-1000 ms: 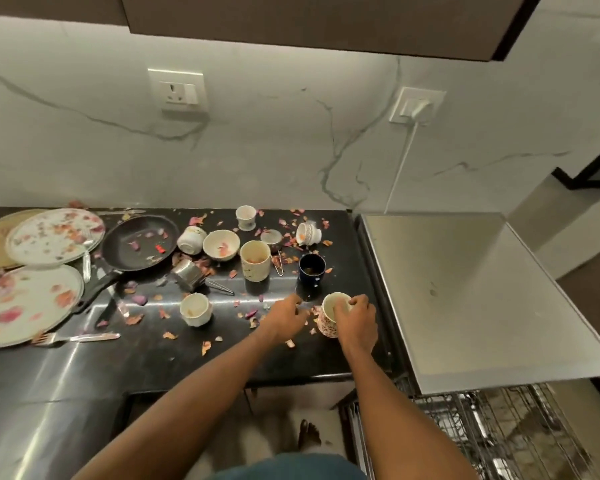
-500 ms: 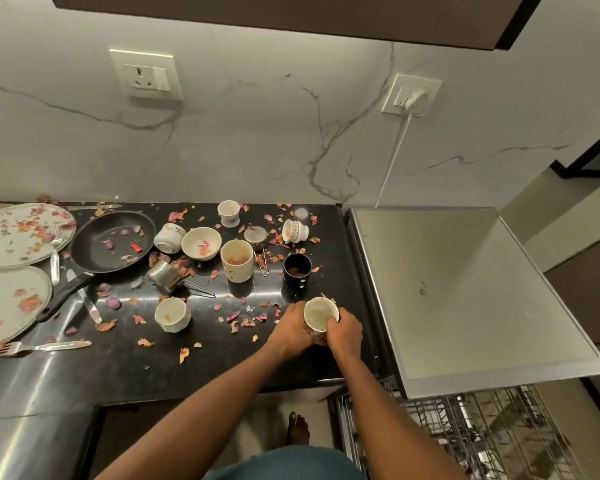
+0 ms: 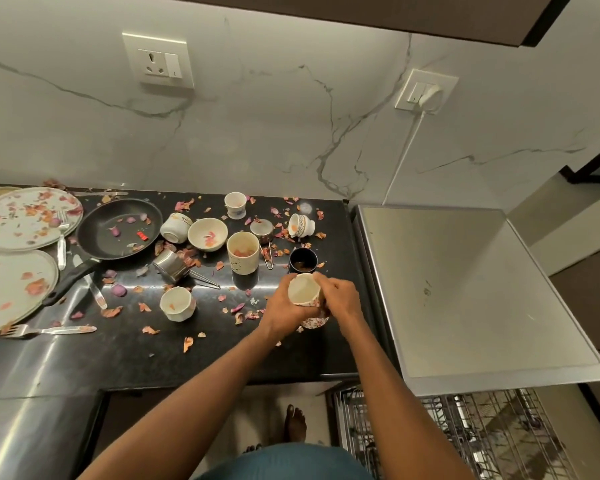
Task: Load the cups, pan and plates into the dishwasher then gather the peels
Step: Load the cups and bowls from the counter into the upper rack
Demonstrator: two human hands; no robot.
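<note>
1. While I stand at the counter [image 3: 125, 355], my bare foot [image 3: 297, 426] shows on the floor below, and the dishwasher rack [image 3: 465, 434] is pulled out low to my right.
2. My left hand [image 3: 284, 311] and right hand [image 3: 340, 301] both curl around 1 flowered cup [image 3: 303, 291], held tilted just above the counter's right end, its mouth facing me.
3. Just behind it stands a dark cup [image 3: 302, 260]; a tall cream cup [image 3: 243, 252] stands to the left of that one.
4. Left of my hands a white cup [image 3: 176, 304] sits among scattered peels [image 3: 187, 342], with a fork [image 3: 45, 330] farther left.
5. Farther back lie a steel cup [image 3: 171, 265] on its side, a bowl [image 3: 207, 233] and the black pan [image 3: 118, 228].
6. 2 plates [image 3: 14, 289] with peels on them sit at the far left, beside the pan.
7. Near the wall stands 1 small cup [image 3: 235, 204], and another cup [image 3: 300, 225] lies tipped over.
</note>
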